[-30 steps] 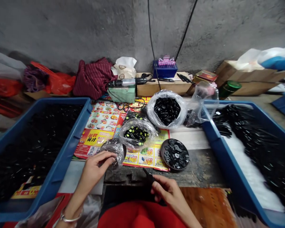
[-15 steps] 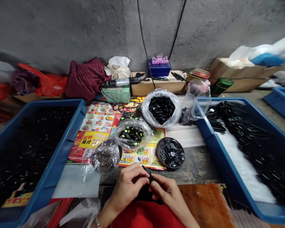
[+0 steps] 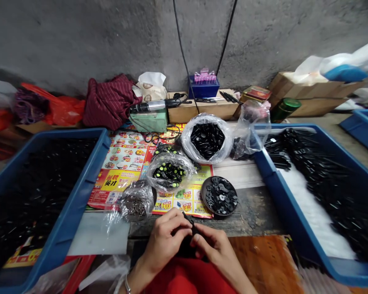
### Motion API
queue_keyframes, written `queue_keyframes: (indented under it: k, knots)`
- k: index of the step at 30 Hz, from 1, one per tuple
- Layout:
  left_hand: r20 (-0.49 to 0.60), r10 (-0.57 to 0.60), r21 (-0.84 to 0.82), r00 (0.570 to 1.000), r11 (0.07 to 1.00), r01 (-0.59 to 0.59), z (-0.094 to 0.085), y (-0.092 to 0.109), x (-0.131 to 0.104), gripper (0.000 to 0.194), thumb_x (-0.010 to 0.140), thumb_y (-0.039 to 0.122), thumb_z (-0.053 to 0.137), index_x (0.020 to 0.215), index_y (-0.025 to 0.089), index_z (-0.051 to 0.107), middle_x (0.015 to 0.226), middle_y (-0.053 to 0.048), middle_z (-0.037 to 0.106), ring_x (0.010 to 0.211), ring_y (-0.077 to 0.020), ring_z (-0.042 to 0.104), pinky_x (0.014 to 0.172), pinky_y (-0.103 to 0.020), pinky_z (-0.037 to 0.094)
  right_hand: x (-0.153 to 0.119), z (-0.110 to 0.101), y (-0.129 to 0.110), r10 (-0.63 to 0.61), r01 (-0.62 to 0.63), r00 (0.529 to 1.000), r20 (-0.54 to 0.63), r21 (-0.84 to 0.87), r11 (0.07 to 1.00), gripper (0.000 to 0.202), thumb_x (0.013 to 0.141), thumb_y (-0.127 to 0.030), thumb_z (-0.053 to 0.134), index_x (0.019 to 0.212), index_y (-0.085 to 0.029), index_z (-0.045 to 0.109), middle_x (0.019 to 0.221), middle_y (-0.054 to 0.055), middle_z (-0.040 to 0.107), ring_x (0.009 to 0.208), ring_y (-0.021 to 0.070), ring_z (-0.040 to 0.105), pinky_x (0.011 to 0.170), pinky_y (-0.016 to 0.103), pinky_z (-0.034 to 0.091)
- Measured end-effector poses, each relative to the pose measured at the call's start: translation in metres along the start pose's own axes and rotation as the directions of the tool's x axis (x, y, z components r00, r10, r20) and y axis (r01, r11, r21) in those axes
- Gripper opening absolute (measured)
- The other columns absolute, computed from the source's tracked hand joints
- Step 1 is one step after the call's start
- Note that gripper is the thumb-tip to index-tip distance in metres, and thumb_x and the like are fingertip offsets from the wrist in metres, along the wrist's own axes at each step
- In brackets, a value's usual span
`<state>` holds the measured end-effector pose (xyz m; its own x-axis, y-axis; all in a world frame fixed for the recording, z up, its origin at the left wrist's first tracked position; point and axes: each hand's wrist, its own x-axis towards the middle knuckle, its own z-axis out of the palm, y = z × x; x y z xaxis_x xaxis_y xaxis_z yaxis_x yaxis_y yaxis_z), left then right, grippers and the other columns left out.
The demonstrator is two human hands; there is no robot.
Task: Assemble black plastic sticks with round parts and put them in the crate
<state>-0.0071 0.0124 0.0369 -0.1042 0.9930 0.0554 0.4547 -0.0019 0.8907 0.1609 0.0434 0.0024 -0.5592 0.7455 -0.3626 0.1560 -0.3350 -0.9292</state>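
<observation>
Close to my body at the bench's front edge, my left hand (image 3: 168, 233) and my right hand (image 3: 211, 243) meet around a small black plastic part (image 3: 190, 221). Thumb and fingers of both hands pinch it; its lower portion is hidden by them and by dark material behind. Just beyond my hands is a round dish (image 3: 220, 195) of flat black pieces. A plastic-lined bowl (image 3: 137, 204) of small metal screws or pins stands to the left. Behind these are a bag (image 3: 171, 173) of black parts with yellow-green spots and a larger bag (image 3: 207, 139) of glossy black pieces.
A blue tray (image 3: 106, 141) of black parts flanks me on the left, another blue tray (image 3: 274, 183) on the right holds long black parts. An electric screwdriver (image 3: 155, 105) lies on a green box (image 3: 150, 121) at the back. Printed flyers (image 3: 122, 157) cover part of the bench.
The view has shifted very slightly. Both hands stay in nearly the same place, still pinching the black part, with only tiny finger movement.
</observation>
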Motion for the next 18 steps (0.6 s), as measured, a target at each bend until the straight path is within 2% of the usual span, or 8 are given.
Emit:
queue_keyframes:
  k: [6,8,10,13,16,18]
  knots:
    - [0.013,-0.042,0.02,0.999,0.999,0.041,0.004,-0.003,-0.003,0.014,0.077,0.008,0.062,0.072,0.02,0.069,0.075,-0.002,0.06,0.072,-0.0156,0.058,0.066,-0.024,0.046,-0.002,-0.002,0.001,-0.069,0.071,0.997,0.014,-0.15,0.986,0.048,0.088,-0.055,0.054,0.092,-0.011,0.074,0.069,0.008,0.071,0.05,0.0157,0.06,0.048,0.024,0.049]
    - [-0.004,-0.098,0.005,0.995,0.995,0.098,0.004,-0.003,-0.002,0.012,0.075,0.009,0.064,0.073,0.02,0.069,0.076,-0.001,0.06,0.07,-0.0152,0.057,0.062,-0.023,0.044,-0.004,-0.002,0.003,-0.126,0.116,0.991,-0.036,-0.215,0.97,0.046,0.088,-0.054,0.053,0.098,-0.014,0.075,0.072,0.01,0.074,0.053,0.0178,0.061,0.05,0.026,0.052]
    - [-0.002,-0.202,-0.065,0.979,0.977,0.201,0.003,-0.002,0.001,0.017,0.069,0.008,0.065,0.079,0.02,0.068,0.078,-0.001,0.06,0.065,-0.0138,0.055,0.054,-0.021,0.042,-0.007,-0.001,0.003,-0.181,0.156,0.98,-0.084,-0.242,0.958,0.045,0.089,-0.051,0.054,0.106,-0.016,0.074,0.076,0.01,0.075,0.055,0.0194,0.063,0.053,0.029,0.054]
    - [0.114,-0.349,-0.281,0.93,0.887,0.367,-0.001,-0.001,0.005,0.032,0.061,0.006,0.065,0.091,0.018,0.065,0.083,-0.001,0.062,0.065,-0.013,0.055,0.053,-0.02,0.042,-0.008,-0.001,-0.001,-0.218,0.197,0.975,-0.053,-0.258,0.946,0.039,0.09,-0.046,0.053,0.103,-0.016,0.075,0.076,0.01,0.076,0.058,0.0202,0.064,0.057,0.029,0.053]
    - [0.251,-0.341,-0.42,0.906,0.804,0.42,-0.006,0.0,0.006,0.027,0.064,0.011,0.066,0.091,0.016,0.065,0.085,-0.003,0.064,0.074,-0.0152,0.059,0.065,-0.023,0.048,-0.007,-0.002,-0.01,-0.188,0.195,0.981,0.051,-0.281,0.94,0.036,0.091,-0.04,0.052,0.084,-0.015,0.077,0.068,0.007,0.073,0.056,0.0183,0.061,0.054,0.026,0.048]
    - [0.279,-0.318,-0.43,0.906,0.802,0.414,-0.008,0.001,0.006,0.022,0.067,0.013,0.067,0.089,0.015,0.065,0.083,-0.002,0.063,0.076,-0.0153,0.059,0.068,-0.023,0.048,-0.006,-0.003,-0.014,-0.164,0.179,0.984,0.077,-0.288,0.941,0.037,0.092,-0.038,0.052,0.079,-0.014,0.076,0.066,0.006,0.071,0.055,0.0172,0.06,0.054,0.025,0.045]
